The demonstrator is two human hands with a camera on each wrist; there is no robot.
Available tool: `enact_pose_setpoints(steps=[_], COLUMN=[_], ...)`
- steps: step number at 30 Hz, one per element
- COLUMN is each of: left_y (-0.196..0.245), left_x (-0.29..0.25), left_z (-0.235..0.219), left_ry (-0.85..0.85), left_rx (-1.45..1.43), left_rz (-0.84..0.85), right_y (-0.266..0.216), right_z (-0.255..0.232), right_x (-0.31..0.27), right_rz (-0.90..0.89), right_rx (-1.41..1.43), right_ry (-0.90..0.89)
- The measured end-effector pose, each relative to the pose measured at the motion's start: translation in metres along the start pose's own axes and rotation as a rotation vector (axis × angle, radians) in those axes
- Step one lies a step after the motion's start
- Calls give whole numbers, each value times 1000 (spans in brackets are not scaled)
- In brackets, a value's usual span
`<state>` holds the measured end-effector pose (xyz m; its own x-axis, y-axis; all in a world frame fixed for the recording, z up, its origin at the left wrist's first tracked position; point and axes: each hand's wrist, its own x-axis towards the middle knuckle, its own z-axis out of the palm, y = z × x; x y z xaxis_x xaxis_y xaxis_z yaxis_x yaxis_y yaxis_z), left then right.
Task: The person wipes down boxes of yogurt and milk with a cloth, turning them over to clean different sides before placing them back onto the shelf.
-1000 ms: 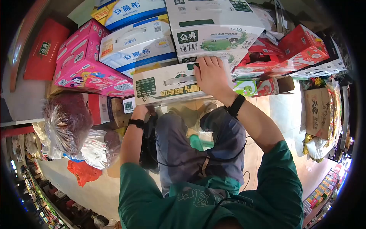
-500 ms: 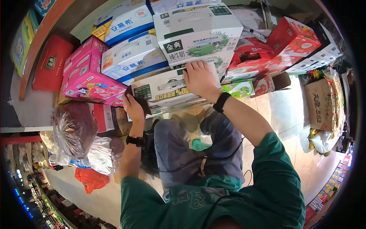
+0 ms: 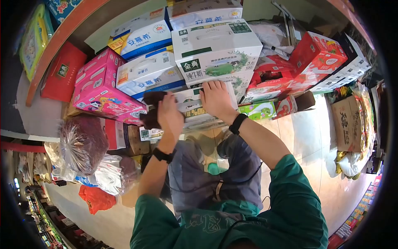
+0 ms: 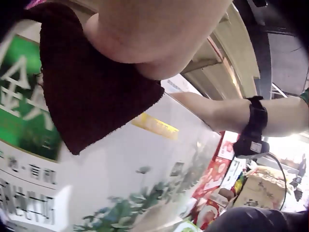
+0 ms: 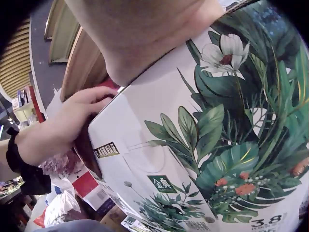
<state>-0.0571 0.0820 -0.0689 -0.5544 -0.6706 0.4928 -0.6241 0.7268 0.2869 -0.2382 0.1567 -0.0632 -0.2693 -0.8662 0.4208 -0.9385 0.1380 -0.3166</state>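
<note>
A white milk box (image 3: pixel 195 108) with green and gold print is in front of my knees, below the stacked boxes. My left hand (image 3: pixel 171 118) holds a dark brown cloth (image 3: pixel 152 108) against its left part. Seen from the left wrist, the cloth (image 4: pixel 91 82) hangs over the box's printed side (image 4: pixel 130 159), and the fingers are hidden. My right hand (image 3: pixel 216 101) grips the top of the same box, fingers bent over its far edge. The right wrist view shows the box's leafy printed side (image 5: pixel 207 140) with the left hand (image 5: pixel 82 111) beyond its edge.
Stacked white milk cartons (image 3: pixel 215 50), blue-and-white cartons (image 3: pixel 147 72) and pink boxes (image 3: pixel 97 91) stand behind. Red boxes (image 3: pixel 317 54) are at the right. Plastic-wrapped bags (image 3: pixel 83 143) lie at the left, a brown carton (image 3: pixel 347 120) at the far right. A shelf edge (image 3: pixel 62 54) juts in upper left.
My left hand has come up from below the box's left end with the brown cloth and moved right across the box. My right hand has stayed on the box top.
</note>
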Motion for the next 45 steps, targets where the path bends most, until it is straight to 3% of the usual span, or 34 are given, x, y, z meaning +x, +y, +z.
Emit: enact_pose_setpoints(steps=[4, 7, 9, 12, 17, 21, 22, 24, 25, 28, 30, 31, 32, 34, 36, 38, 41, 45], left_y=[55, 64, 66, 65, 36, -16, -5, -3, -4, 18, 19, 20, 24, 32, 34, 36, 35, 36], left_x=[13, 21, 26, 37, 22, -7, -5, -12, -11, 4, 5, 6, 9, 17, 20, 25, 33, 41], left_z=[18, 34, 33, 8, -29, -17, -27, -28, -27, -43, -35, -31, -27, -21, -17, -14, -11, -15], left_ry=[34, 147, 127, 103, 271, 117, 41, -12, -1, -169, -150, -144, -139, -130, -218, -295, -397, -466], left_rx=[-337, -1006, -1260, -1549, -1065, -787, -756, -554, -438, -413, -423, -429, -363, -229, -196, -173, -213, -294], left_rz=[-67, -294, -458, -655, -462, -324, -367, -233, -45, -26, 29, 60, 120, 243, 226, 198, 149, -81], right_y=[1, 3, 5, 0, -4, 1, 5, 21, 28, 65, 95, 95, 121, 150, 180, 185, 197, 191], right_z=[-2, -15, -28, -35, -34, -39, -43, -48, -55, -73, -87, -87, -95, -96, -86, -97, -98, -104], right_x=[0, -7, -11, -17, -19, -26, -30, -38, -40, -56, -69, -73, -87, -115, -149, -173, -212, -244], right_rz=[-53, -104, -204, -356, -340, -302, -289, -246, -190, 33, 189, 155, 288, 360, 534, 737, 854, 950], right_rx=[128, 415, 538, 451, 293, 208, 193, 154, 140, 210, 314, 295, 314, 284, 655, 853, 904, 888], right_ry=[168, 149, 64, -29, -93, -117, -129, -52, -66, -1, 15, 22, 95, 157, 237, 247, 331, 341])
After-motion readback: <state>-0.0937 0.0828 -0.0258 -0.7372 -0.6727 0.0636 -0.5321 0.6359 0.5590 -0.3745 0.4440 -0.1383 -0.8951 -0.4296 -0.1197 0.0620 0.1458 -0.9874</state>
